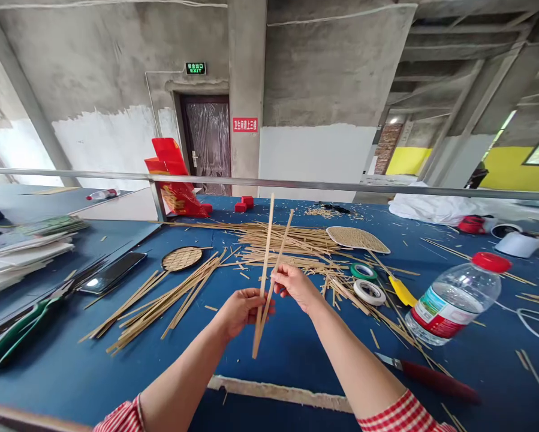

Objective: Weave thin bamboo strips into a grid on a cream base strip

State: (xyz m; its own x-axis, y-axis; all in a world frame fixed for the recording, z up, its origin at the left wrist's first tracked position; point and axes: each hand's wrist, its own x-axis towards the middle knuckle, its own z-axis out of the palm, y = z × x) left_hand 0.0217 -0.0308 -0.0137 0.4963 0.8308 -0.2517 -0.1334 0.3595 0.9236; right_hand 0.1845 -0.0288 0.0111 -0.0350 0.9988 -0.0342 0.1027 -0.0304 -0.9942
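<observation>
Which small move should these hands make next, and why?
Probably, the right hand should ease its pale strip inward against the other strip, held in the left hand: the upper ends stand apart while the lower ends come together, so closing the gap would let them be compared. Whether the lower ends are joined, I can't tell.
</observation>
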